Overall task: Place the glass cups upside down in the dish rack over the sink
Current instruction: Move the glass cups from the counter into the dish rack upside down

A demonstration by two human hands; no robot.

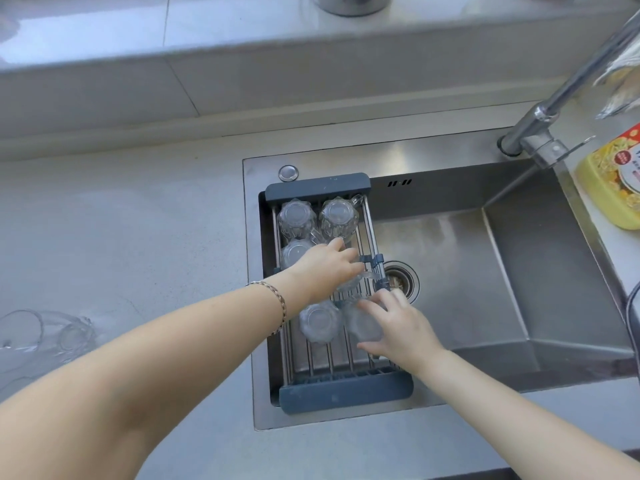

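glass cups point(297, 219) | clear, faceted | bases up | in dish rack point(346, 393)

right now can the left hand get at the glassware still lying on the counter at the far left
Probably yes. The left hand is over the dish rack, but the glassware lies on open counter on that arm's own side, with nothing between them.

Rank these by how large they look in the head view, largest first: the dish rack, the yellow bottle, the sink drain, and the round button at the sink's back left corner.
1. dish rack
2. yellow bottle, though the frame edge cuts it off, so its full size is unsure
3. sink drain, partly hidden by the rack
4. round button
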